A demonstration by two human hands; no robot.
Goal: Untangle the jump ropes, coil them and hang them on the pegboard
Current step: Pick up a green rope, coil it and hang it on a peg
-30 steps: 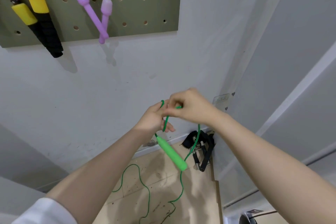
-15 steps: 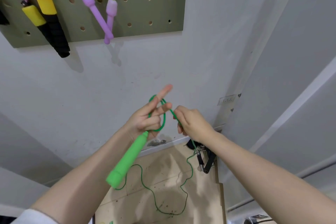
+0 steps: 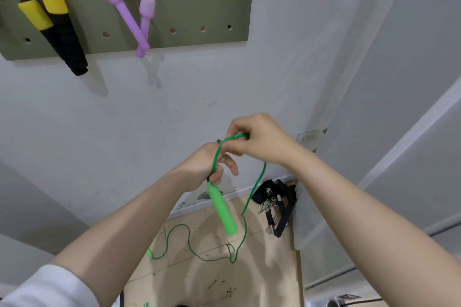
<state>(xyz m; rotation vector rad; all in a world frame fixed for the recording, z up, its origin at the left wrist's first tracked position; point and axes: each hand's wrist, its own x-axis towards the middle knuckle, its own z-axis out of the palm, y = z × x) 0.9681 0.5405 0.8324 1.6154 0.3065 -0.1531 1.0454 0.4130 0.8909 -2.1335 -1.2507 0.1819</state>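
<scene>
Green rope vanishes inside right hand; floor end blurred.

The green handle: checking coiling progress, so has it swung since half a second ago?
Yes. The green handle hung down-left from the left hand; it now points down-right, toward the black gear in the corner.
</scene>
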